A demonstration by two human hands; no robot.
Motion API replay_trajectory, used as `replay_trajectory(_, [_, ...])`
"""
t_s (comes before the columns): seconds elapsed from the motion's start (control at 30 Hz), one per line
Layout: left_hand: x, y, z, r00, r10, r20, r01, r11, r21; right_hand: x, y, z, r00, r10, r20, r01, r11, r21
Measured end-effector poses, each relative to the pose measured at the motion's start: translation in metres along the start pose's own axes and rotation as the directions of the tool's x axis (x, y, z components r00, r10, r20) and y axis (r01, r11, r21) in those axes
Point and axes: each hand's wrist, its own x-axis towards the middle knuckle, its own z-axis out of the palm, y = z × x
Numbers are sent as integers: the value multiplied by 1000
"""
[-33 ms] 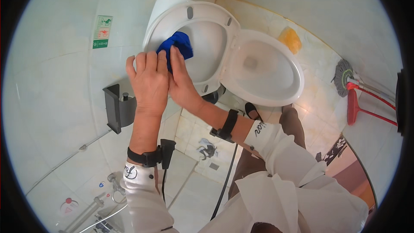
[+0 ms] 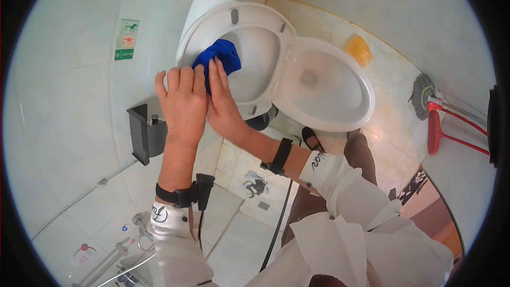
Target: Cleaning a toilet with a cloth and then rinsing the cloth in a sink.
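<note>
A crumpled blue cloth [image 2: 223, 56] lies against the raised toilet seat [image 2: 186, 42], over its left side and part of the opening. My right hand [image 2: 226, 109] presses the cloth, its long fingers pointing up along it. Beside it, my left hand [image 2: 183, 98] bends its fingers at the seat's lower-left edge, with the cloth's lower end between the two hands. The fingertips of my left hand are partly hidden. Grey bumpers show on the seat ring. To the right of the seat is the white toilet bowl [image 2: 348, 119], uncovered.
A dark grey wall holder [image 2: 139, 135] is left of my left hand. A yellow sponge-like lump [image 2: 357, 49] lies on the floor beyond the bowl. At right are a grey mop [image 2: 423, 95] and a red long-handled tool [image 2: 434, 133]. A shower fitting [image 2: 142, 226] is at lower left.
The right edge of the blue cloth has shifted slightly to the right. The fingers of my right hand have shifted a little on it; my left hand has barely moved.
</note>
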Motion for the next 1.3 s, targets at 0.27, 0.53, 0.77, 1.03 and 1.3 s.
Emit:
replay_trajectory(0.27, [-36,-26,8,987,158,-38,-157,987,24,-6,4,-5,910,-374,180,401,679,-615])
replay_trajectory(0.53, [-20,-17,15,994,80,-72,-66,983,171,51,15,-42,709,-616,344,639,355,-682])
replay_trajectory(0.77, [27,-9,28,985,15,-171,11,989,149,102,16,-73,598,-699,392,704,225,-673])
replay_trajectory(1.03, [76,7,48,979,31,-201,-9,994,110,133,25,-111,677,-626,387,688,351,-636])
replay_trajectory(1.3, [95,20,66,988,31,-151,-17,995,98,147,33,-133,713,-567,413,683,427,-593])
